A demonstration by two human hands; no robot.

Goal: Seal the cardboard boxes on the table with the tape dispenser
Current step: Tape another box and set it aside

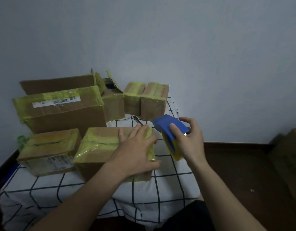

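On the near middle of the checked-cloth desk (169,185) sits a cardboard box (100,147) banded with yellow tape. The left hand (135,152) lies flat on its top at the right end, fingers straight and spread. Just right of that box, the right hand (190,140) grips the blue tape dispenser (169,129). More taped boxes (60,112) stand far and left.

The left hand (135,152), right hand (191,140) and forearms (87,194) are bare; black garment (189,215) at lap.

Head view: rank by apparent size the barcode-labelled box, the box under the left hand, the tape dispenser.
1. barcode-labelled box
2. box under the left hand, though nearer the camera
3. tape dispenser, clearly smallest
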